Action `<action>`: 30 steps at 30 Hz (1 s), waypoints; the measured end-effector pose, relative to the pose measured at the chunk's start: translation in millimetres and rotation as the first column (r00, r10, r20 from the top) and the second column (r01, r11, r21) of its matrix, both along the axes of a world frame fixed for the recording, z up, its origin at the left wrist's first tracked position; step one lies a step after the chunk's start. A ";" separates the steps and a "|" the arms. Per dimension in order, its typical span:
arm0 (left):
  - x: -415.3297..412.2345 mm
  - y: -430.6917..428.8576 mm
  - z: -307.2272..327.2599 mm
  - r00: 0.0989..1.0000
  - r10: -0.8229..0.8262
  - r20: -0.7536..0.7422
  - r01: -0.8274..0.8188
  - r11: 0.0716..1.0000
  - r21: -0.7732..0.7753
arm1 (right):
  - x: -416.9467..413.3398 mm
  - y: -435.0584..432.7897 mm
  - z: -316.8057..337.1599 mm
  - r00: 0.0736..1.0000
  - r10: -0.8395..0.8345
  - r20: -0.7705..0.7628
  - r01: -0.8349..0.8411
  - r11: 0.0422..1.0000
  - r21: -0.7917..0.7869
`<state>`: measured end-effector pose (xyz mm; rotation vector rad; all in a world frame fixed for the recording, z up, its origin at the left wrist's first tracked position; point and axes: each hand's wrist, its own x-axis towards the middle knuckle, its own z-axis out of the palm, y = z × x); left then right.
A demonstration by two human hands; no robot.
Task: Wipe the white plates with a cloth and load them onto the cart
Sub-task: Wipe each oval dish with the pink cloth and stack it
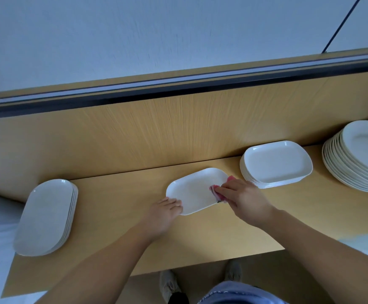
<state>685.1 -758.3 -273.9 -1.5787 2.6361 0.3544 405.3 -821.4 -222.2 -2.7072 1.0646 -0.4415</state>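
Single white plate (195, 190): glossy, rounded-rectangle, shallow raised rim. It lies flat mid-counter, long axis skewed.

Counter (121, 218): pale yellow wood-look laminate, smooth and matte. The back panel (156, 132) is the same tone with fine vertical grain.

Cloth (217, 192): pink-red, soft and bunched, sitting on the plate's right end.

Three stacks of white plates on the counter:
- oblong stack (47, 216) at far left, reaching the near edge;
- rounded-rectangle stack (276, 164) just right of the single plate, apart from it;
- round stack (358, 156) at far right, the tallest.

Left hand (164, 216): forearm reaches in from below, palm down. The fingers lie fairly straight and together on the plate's near-left rim, pressing it; the thumb is not visible.

Right hand (244, 200): knuckles up, wrist angled left. The fingers are curled round the cloth, holding it against the plate's surface.
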 end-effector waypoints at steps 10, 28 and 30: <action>-22.0 -15.0 81.0 0.870 0.449 -0.204 -0.430 0.893 0.132 | 5.7 -21.4 43.1 0.983 0.076 0.168 -0.036 0.973 -0.230; -13.9 -4.0 85.1 0.572 0.651 -0.499 -0.520 0.758 0.394 | 26.1 -19.8 36.5 0.980 0.114 0.162 -0.072 0.967 -0.245; -8.3 -5.3 81.6 0.562 0.681 -0.470 -0.508 0.732 0.454 | 30.9 -19.2 31.8 0.983 0.123 0.139 -0.089 0.970 -0.228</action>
